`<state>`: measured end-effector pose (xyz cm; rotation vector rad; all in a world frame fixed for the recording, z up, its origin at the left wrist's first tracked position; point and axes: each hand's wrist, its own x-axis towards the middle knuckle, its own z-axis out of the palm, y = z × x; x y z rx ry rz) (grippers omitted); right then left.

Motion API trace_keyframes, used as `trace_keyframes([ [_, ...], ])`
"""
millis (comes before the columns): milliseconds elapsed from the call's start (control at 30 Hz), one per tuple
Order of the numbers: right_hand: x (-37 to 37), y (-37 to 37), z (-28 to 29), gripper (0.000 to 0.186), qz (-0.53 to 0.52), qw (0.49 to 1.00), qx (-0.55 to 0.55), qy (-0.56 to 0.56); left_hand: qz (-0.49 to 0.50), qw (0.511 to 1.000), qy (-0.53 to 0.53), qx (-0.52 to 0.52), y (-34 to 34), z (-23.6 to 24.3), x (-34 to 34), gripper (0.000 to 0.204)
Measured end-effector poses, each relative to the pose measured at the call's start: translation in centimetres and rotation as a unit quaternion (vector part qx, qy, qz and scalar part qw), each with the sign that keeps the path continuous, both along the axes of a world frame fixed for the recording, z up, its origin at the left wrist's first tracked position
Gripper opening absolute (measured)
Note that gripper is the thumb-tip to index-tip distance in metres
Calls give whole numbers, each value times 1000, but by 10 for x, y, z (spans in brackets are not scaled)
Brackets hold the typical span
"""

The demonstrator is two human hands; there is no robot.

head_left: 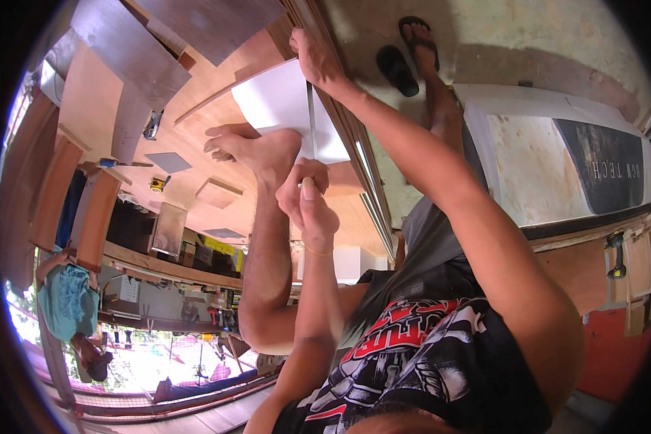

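A glossy white sheet (267, 98) lies on a wooden work surface, with my bare foot (257, 150) resting on it. A narrow dark-to-grey strip or gap runs lengthwise along the sheet between my hands. My left hand (309, 202), at the near end of this line, is closed around a slim tool with a pale end (301, 185); its kind is mostly hidden by the fingers. At the far end, my right hand (315, 61) is curled by the sheet's corner and the brown wooden edge. What its fingers hold is hidden.
Wood panels (126, 50), a yellow tape measure (157, 185) and a small block (218, 192) lie to the left. My other foot stands on the floor in a slipper (427, 45), beside a loose slipper (397, 71). A person in a teal shirt (69, 300) is at far left. A drill (615, 254) lies right.
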<state>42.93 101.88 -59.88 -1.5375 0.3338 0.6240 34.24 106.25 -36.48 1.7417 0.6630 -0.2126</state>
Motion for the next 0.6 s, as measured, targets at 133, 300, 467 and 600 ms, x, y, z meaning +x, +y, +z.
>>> trace_keyframes([
  [133,0,4,-61,32,3,985,-102,-137,-21,999,-18,35,-13,-34,11,49],
  [300,-9,22,-58,27,-55,994,-17,-88,14,999,-34,20,-6,-26,4,47],
  [467,-3,2,-87,34,64,973,-147,-163,-34,996,-41,65,-13,-56,7,44],
  [600,-10,28,-42,29,-195,977,67,-61,4,996,7,84,-17,-37,-2,42],
])
